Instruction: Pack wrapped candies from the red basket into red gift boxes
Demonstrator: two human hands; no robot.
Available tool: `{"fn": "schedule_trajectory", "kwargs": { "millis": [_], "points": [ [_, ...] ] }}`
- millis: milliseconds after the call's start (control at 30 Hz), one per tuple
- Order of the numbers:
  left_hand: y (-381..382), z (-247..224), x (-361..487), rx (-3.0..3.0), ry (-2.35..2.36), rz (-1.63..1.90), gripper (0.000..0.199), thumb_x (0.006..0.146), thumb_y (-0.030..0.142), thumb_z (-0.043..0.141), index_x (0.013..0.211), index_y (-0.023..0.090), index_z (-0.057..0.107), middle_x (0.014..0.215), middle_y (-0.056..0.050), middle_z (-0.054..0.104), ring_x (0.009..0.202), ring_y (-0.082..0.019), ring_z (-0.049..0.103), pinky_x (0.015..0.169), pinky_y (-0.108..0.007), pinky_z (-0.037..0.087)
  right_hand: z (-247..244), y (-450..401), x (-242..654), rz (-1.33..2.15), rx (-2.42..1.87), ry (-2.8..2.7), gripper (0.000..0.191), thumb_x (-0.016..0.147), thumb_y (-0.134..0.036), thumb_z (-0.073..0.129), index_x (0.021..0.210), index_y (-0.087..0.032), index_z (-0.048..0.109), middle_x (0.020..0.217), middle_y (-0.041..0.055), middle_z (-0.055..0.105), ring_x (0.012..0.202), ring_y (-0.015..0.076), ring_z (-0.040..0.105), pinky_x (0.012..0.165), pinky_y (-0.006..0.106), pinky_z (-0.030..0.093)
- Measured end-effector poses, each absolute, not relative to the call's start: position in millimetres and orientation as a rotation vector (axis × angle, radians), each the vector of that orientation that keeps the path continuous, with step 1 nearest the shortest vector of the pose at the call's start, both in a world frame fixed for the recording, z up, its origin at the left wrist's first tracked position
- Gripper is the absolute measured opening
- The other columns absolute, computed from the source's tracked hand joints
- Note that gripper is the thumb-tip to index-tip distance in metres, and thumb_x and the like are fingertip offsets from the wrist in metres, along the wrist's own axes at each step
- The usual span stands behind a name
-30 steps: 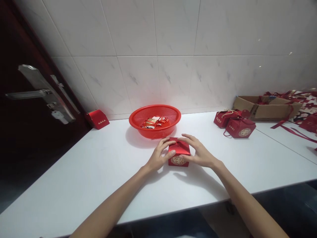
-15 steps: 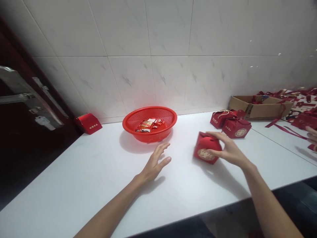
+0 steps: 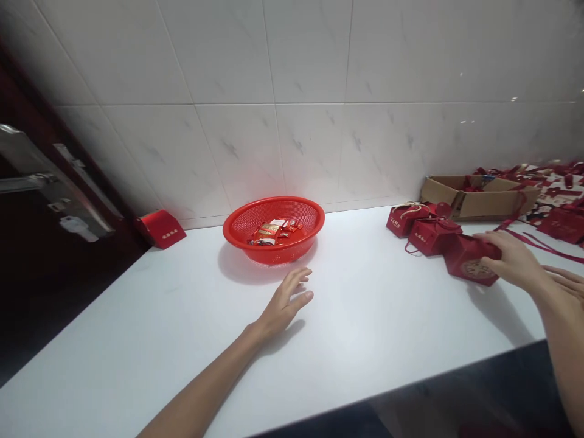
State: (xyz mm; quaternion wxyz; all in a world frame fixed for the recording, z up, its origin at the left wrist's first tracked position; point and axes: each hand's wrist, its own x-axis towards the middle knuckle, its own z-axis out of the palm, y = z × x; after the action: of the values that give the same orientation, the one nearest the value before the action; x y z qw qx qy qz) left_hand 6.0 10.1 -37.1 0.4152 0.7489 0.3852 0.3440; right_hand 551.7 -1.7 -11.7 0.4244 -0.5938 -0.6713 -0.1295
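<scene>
My right hand (image 3: 513, 261) grips a red gift box (image 3: 472, 260) with a gold round pattern, at the right of the white table (image 3: 182, 340). That box stands beside another red box (image 3: 431, 236), behind which sits a red box with a beige string bow (image 3: 404, 220). My left hand (image 3: 285, 301) hovers near the table's middle with fingers apart and holds nothing. Just beyond it is a red plastic basket (image 3: 232, 234) with several small wrapped packets (image 3: 269, 231) inside.
A red folded box (image 3: 164, 230) rests at the far left by the dark door (image 3: 27, 255). An open cardboard box (image 3: 483, 204), red ribbons and patterned red bags (image 3: 559, 198) are at the back right. Another person's hand (image 3: 566, 280) shows at the right edge.
My right hand has carried the red gift box to the right, up beside the other red boxes. My left hand has stayed nearly still. The other person's hand has shifted lower at the right edge.
</scene>
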Motion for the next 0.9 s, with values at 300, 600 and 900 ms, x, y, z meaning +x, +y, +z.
{"fn": "schedule_trajectory", "kwargs": {
  "millis": [300,600,900],
  "points": [
    [8.4,-39.4,6.1,1.865,0.983,0.841,0.049,0.094,0.047,0.058,0.139,0.028,0.053,0.149,-0.010,0.047,0.130,-0.027,0.053,0.109,-0.045,0.047,2.2,19.8,453.7,-0.582,-1.491,-1.589,0.043,0.085,-0.039,0.052,0.125,-0.025,0.063,0.143,0.0177,0.055,0.142,0.0509,0.037,0.111,0.077,0.025],
    [17.4,-35.9,3.5,1.987,0.981,1.110,0.036,0.096,0.043,0.053,0.123,0.023,0.065,0.132,-0.012,0.060,0.118,-0.026,0.060,0.103,-0.044,0.050,-24.9,-35.9,188.3,-0.265,-0.328,-2.402,0.033,0.096,-0.026,0.050,0.126,-0.018,0.060,0.129,0.0139,0.070,0.127,0.0244,0.060,0.117,0.049,0.039],
    [-2.9,9.0,-45.8,2.128,1.137,1.189,0.025,0.096,0.034,0.053,0.102,0.020,0.073,0.095,-0.007,0.075,0.086,-0.020,0.069,0.084,-0.035,0.056,-104.2,-56.6,98.4,0.400,-0.012,-2.704,0.049,0.101,-0.035,0.050,0.145,-0.016,0.043,0.136,0.0088,0.067,0.124,0.0144,0.062,0.113,0.025,0.041]
  ]
}}
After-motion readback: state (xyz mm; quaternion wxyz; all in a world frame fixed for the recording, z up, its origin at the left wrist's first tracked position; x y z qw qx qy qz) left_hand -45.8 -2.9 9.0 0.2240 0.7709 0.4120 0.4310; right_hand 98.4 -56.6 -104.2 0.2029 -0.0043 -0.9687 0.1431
